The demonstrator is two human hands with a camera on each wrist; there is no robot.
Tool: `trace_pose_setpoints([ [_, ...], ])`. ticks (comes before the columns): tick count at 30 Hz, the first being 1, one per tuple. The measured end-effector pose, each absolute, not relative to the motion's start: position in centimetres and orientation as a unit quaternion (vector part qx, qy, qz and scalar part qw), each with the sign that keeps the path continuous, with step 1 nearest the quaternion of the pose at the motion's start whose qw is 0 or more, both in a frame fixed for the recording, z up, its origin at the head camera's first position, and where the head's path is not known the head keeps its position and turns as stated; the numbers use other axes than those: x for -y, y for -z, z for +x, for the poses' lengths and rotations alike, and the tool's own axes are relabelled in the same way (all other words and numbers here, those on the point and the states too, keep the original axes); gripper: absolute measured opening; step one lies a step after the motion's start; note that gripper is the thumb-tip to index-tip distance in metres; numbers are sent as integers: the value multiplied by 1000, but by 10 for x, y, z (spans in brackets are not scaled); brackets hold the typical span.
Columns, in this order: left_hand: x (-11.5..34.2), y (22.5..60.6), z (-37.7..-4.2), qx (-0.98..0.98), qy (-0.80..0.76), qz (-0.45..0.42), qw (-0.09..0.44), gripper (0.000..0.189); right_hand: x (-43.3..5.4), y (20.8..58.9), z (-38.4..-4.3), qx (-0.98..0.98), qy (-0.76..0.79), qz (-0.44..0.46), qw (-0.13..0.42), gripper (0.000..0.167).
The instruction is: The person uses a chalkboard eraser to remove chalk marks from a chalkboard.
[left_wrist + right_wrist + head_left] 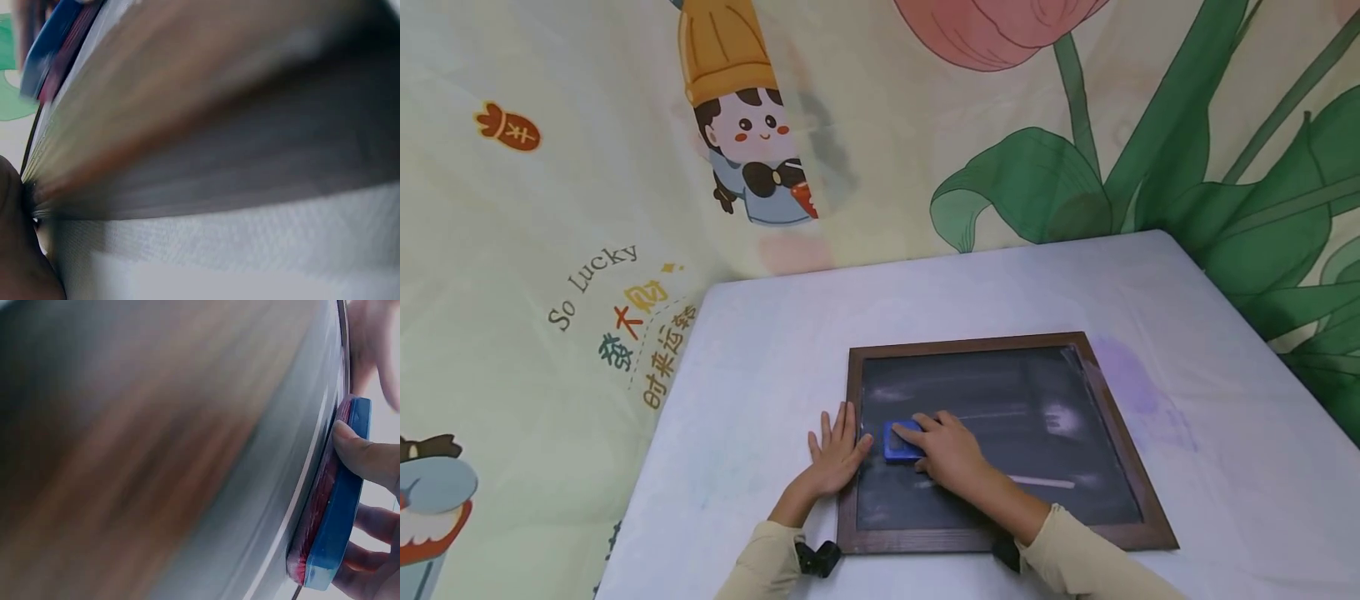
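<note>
A small blackboard (1000,508) in a brown wooden frame lies on the table. My right hand (951,454) grips a blue chalkboard eraser (901,442) over the left part of the black surface. In the right wrist view, the thumb (362,453) presses along one side of the eraser (340,519), with fingers on the other side. Its reddish felt face meets the board. My left hand (835,458) rests at the left edge of the frame, fingers spread and straight, holding nothing. Pale chalk smears and a white stroke (1041,482) show on the board.
A white cloth (760,367) covers the table, with a faint purple stain (1123,375) right of the board. Behind stands a printed backdrop (880,150) with a cartoon figure, a pink flower and green leaves. Dark wrist devices (818,558) sit below both hands.
</note>
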State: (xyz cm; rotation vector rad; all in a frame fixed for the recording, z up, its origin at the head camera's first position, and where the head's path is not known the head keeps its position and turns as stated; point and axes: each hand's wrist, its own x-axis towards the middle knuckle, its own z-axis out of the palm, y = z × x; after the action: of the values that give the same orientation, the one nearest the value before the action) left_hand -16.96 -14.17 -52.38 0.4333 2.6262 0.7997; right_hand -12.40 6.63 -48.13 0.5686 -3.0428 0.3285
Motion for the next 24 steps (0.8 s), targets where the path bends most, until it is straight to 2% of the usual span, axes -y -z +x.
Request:
trace_pose_setpoints([
  [5,141,526,-168,-927,-287,158,181,76,-111,482,-119,979,-139,147,-4,58],
  [14,143,524,-168,-932,-272,154,183,74,-186,482,-110,982,-152,109,2,62],
  [24,142,522,-169,-930,-276,154,185,73,-242,482,-104,983,-159,90,1,65],
])
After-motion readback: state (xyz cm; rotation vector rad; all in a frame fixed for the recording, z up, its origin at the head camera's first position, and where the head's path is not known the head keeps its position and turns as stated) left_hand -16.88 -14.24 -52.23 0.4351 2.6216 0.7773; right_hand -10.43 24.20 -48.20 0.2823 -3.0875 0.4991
